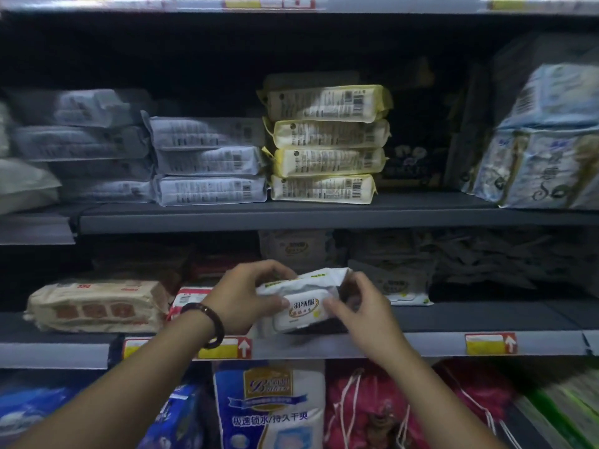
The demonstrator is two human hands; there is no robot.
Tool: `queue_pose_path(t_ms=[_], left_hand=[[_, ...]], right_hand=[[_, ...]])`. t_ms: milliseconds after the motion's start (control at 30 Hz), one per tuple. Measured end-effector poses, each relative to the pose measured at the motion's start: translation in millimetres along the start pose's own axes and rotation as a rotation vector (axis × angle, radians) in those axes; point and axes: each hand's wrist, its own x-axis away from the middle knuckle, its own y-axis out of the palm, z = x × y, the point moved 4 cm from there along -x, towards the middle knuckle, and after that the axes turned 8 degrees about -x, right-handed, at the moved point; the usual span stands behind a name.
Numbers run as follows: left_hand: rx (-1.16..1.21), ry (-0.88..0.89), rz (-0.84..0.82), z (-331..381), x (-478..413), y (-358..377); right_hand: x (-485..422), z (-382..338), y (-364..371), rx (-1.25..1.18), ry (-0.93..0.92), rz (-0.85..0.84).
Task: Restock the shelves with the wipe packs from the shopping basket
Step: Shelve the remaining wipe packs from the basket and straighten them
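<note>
Two hands hold a white, yellow-labelled wipe pack [303, 307] at the front edge of the middle shelf [421, 344], left grip [248, 298] curled round one end, right grip [364, 314] pinching the other, matching packs [400, 283] behind, tan pack [97, 306] left.

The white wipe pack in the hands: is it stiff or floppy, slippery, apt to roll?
Likely soft, slightly floppy: the wipe pack has a crumpled film end. Its glossy wrapper may slip. Being flat, it should not roll.
</note>
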Motion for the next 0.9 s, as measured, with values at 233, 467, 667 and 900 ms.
queue_pose_path(t_ms=[233,467,667,900], left_hand=[[-0.601,-0.038,0.373,16,6,50],[-0.852,0.054,0.118,-3,33,109],[-0.966,0.024,-0.066,-15,43,122],[-0.939,-0.016,-0.194,6,43,108]], right_hand=[[0,26,10,0.111,0.098,0.26],[-13,23,7,0.032,0.182,0.206],[-18,28,5,0.083,0.183,0.262],[-2,6,11,0.069,0.174,0.311]])
